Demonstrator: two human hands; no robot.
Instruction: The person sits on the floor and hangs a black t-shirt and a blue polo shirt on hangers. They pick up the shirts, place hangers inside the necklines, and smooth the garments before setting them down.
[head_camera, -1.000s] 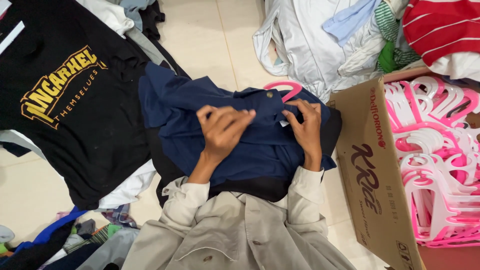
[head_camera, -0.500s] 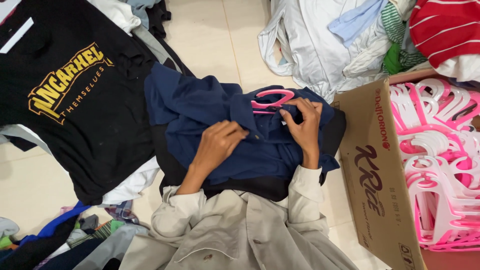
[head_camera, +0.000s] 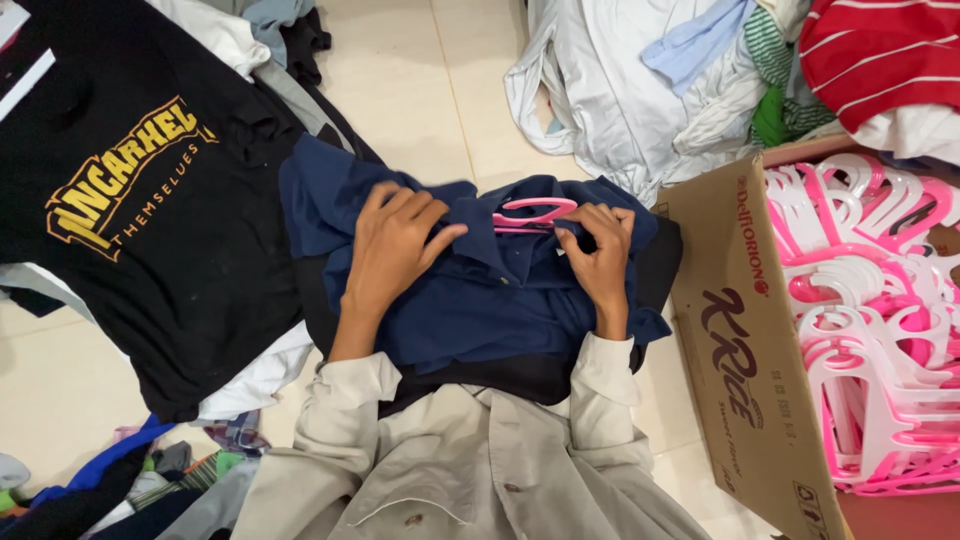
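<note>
Our left hand (head_camera: 392, 245) lies open, pinning the navy shirt (head_camera: 470, 290) flat, so our right hand (head_camera: 600, 250) can pinch its collar beside the pink hanger (head_camera: 530, 213)

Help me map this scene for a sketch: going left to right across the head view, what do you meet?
Black printed T-shirt → left hand flat on the navy shirt → pink hanger at its collar → right hand → cardboard box → pink and white hangers inside it.
</note>
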